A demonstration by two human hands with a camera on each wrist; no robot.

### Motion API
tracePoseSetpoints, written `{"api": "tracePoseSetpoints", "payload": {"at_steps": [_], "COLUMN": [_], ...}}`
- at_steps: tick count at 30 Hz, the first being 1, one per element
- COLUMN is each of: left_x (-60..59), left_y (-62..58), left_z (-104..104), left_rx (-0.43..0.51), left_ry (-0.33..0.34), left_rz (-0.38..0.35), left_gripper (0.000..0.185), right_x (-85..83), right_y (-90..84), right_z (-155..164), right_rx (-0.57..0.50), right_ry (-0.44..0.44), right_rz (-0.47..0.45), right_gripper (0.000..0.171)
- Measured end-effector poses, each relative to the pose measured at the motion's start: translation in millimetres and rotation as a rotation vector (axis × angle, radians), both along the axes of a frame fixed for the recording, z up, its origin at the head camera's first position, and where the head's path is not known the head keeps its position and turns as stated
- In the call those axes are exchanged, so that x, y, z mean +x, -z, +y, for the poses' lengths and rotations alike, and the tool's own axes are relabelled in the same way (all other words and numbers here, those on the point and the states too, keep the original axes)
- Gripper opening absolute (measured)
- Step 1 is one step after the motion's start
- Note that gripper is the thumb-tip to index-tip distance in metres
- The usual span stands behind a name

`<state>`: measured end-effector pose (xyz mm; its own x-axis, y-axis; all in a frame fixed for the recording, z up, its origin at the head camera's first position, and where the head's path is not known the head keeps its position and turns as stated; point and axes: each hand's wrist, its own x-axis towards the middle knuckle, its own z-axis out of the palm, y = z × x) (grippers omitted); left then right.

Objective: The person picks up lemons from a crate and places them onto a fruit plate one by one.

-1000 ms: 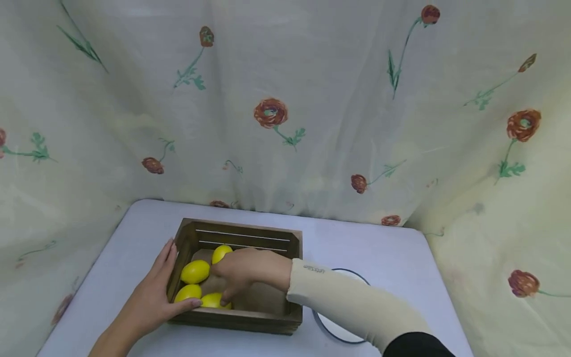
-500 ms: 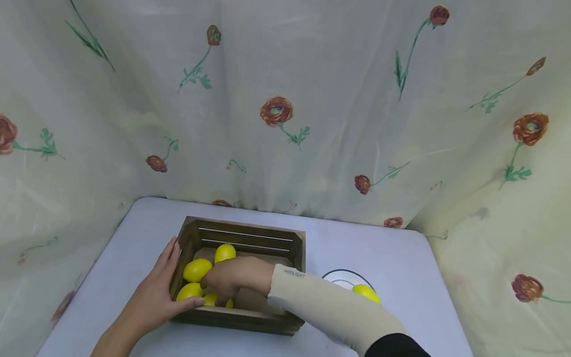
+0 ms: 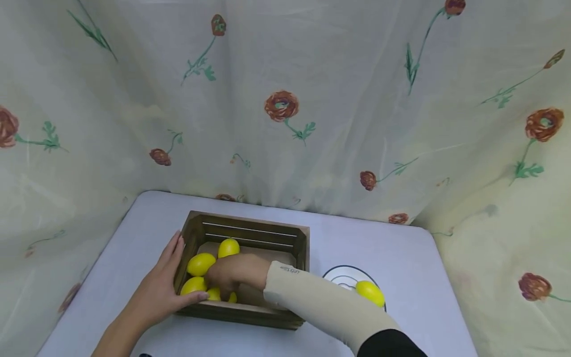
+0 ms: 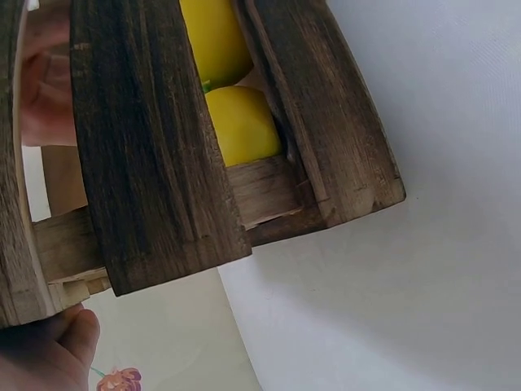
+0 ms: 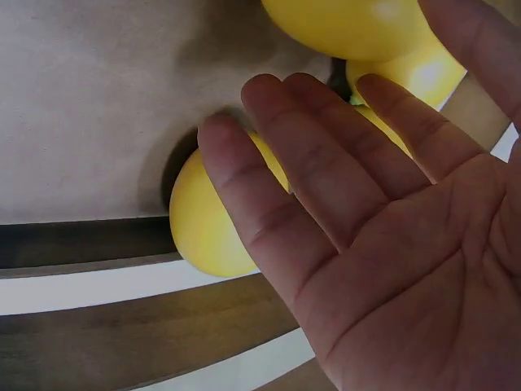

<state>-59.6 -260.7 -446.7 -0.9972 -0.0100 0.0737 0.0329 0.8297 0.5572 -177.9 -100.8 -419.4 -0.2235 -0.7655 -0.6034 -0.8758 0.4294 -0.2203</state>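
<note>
A dark wooden crate [image 3: 254, 218] with slatted walls holds several yellow lemons [image 3: 229, 247] in its left part. My left hand [image 3: 156, 287] rests at the crate's front left corner, fingers laid straight along the left wall and thumb over the front rim. My right hand [image 3: 236, 271] is down inside the crate, over the front lemon [image 3: 214, 294], which it partly hides. In the right wrist view the right hand [image 5: 366, 212] has its fingers extended, with lemons [image 5: 207, 220] behind them. Through the slats in the left wrist view, more lemons [image 4: 242, 122] show.
To the right of the crate, a white plate [image 3: 345, 272] with a dark rim bears one lemon [image 3: 370, 292], partly behind the light sleeve [image 3: 325, 302]. A white-covered table [image 3: 392, 248] lies beneath, with a flowered curtain [image 3: 330, 74] behind and at both sides.
My right hand has shifted left and lower over the front lemon, and its sleeve has uncovered the lemon on the plate. The left hand stays at the crate's corner. The head view has shifted slightly.
</note>
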Motion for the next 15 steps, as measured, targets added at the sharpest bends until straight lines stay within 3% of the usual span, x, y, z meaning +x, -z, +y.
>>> {"api": "tracePoseSetpoints", "payload": {"at_steps": [10, 15], "left_x": [0.4, 0.3], "left_y": [-3.7, -2.6], "left_z": [-0.5, 0.0], "left_rx": [0.017, 0.025], "left_ry": [0.002, 0.009], "left_rz": [-0.004, -0.012], "left_gripper": [0.13, 0.13], "right_x": [-3.4, -1.6], "right_y": [3.3, 7.1], "right_z": [0.1, 0.2], "right_rx": [0.001, 0.005], "right_ry": [0.037, 0.048], "right_rz": [-0.021, -0.028], "right_gripper": [0.036, 0.028]}}
